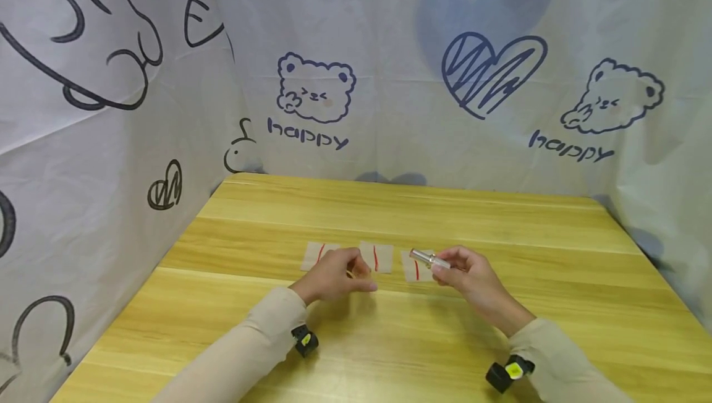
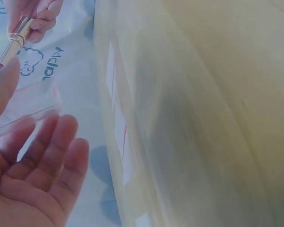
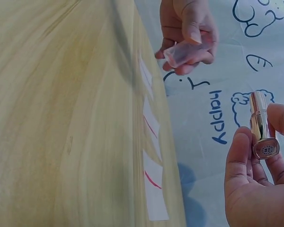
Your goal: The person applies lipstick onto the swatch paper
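Note:
My right hand (image 1: 473,276) pinches a shiny silver-gold lipstick tube (image 1: 427,258) between thumb and fingers. The tube's square base, with a small round label, faces the camera in the right wrist view. My left hand (image 1: 332,276) holds a clear, pinkish lipstick cap (image 3: 181,53) between thumb and fingers, hardly visible from the head. Both hands are raised over the table, apart from each other. Behind them lie a left paper square (image 1: 308,256), a middle one (image 1: 384,258) and a right one (image 1: 410,271), each with a red stroke. The tube overlaps the right square in the head view.
The wood-grain table (image 1: 356,347) carries the three paper squares in a row. White cloth with drawn bears and hearts hangs behind (image 1: 389,100) and on both sides. Each wrist wears a black strap with a small device, the left device (image 1: 305,341) and the right device (image 1: 507,373).

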Demonstrator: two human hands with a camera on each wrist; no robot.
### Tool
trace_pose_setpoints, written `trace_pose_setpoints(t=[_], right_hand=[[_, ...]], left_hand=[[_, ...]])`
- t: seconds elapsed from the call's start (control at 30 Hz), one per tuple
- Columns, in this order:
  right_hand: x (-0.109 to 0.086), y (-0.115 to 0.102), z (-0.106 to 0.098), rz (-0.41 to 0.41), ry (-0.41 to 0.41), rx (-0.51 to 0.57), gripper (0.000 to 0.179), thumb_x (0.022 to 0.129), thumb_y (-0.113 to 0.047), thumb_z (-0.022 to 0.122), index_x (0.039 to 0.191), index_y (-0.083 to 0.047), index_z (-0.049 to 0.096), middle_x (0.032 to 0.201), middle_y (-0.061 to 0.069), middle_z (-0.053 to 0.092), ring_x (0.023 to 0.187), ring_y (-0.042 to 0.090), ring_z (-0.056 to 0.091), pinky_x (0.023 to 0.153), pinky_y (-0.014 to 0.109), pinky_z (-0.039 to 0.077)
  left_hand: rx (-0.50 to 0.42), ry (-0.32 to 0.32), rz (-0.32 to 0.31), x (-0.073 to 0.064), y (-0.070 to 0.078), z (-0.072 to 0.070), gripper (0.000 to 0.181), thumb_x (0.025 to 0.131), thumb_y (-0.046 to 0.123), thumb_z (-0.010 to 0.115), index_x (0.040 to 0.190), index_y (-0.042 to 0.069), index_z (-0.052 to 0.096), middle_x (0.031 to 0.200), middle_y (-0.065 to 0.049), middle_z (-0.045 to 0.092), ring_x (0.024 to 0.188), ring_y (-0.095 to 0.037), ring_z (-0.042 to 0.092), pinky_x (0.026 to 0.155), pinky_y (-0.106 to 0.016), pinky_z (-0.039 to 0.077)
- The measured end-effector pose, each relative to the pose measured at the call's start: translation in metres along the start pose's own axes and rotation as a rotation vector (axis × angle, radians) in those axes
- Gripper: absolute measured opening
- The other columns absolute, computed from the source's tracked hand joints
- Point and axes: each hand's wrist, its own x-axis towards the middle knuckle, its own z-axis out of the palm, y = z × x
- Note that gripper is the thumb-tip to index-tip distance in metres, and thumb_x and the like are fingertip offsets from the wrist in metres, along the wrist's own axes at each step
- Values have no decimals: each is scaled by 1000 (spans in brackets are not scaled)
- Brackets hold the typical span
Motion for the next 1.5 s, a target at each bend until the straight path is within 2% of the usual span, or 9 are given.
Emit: trace_pose_setpoints(t=[0.13,0.27,0.37,0.5,0.73,0.93,1.07,1.3,1.5], right_hand=[[2,-1,1,-7,-9,-12,27,94,-5,63,112,11,51,98,9,60,89,18,63,85,38,54],[2,-2,2,-19,-10,-8,26,94,-4,63,110,11,51,97,8,60,88,16,63,83,35,54],[3,-2,4,-2,-6,-6,25,93,-4,64,110,10,52,96,7,60,87,15,62,83,35,54],[3,-1,6,14,-2,-14,25,93,-3,64,111,9,52,97,7,60,88,15,62,84,36,54],[3,-1,8,-9,-19,-24,26,91,-1,65,109,12,52,96,8,59,85,15,61,81,34,55],[2,1,14,-11,-63,-65,31,90,-2,68,110,16,53,99,10,62,81,13,61,76,29,54],[4,0,16,-40,-64,-88,31,90,-1,68,110,17,53,101,13,62,80,11,60,74,25,53],[7,-2,18,-42,-60,-108,32,91,-3,67,111,17,53,101,13,62,81,12,60,73,27,53],[8,-4,20,-44,-35,-106,25,95,-5,62,111,13,55,95,14,62,82,17,63,75,28,54]], left_hand=[[-53,39,20,2,2,0,32,85,30,77,83,12,51,88,6,64,77,-9,59,69,-27,50],[-90,86,49,2,3,0,32,84,29,78,85,11,51,80,3,57,71,-12,53,63,-26,44],[-91,106,62,1,2,2,32,82,29,80,86,11,53,77,2,53,70,-14,48,62,-26,42],[-87,120,88,1,2,3,28,81,26,81,89,12,59,78,4,54,70,-13,49,62,-25,43],[-93,141,93,6,7,6,21,83,27,79,94,13,67,78,4,55,71,-13,49,63,-27,43],[-98,161,84,8,10,13,23,85,27,77,99,10,69,88,4,61,73,-11,54,65,-27,48],[-115,182,104,10,14,15,25,85,24,77,103,9,69,95,1,64,73,-10,56,64,-27,49],[-152,192,137,14,19,19,26,84,21,78,104,8,67,96,-1,65,74,-9,58,65,-26,51],[-160,229,161,14,24,22,28,87,19,75,109,5,67,99,-3,68,76,-10,60,66,-26,52]])
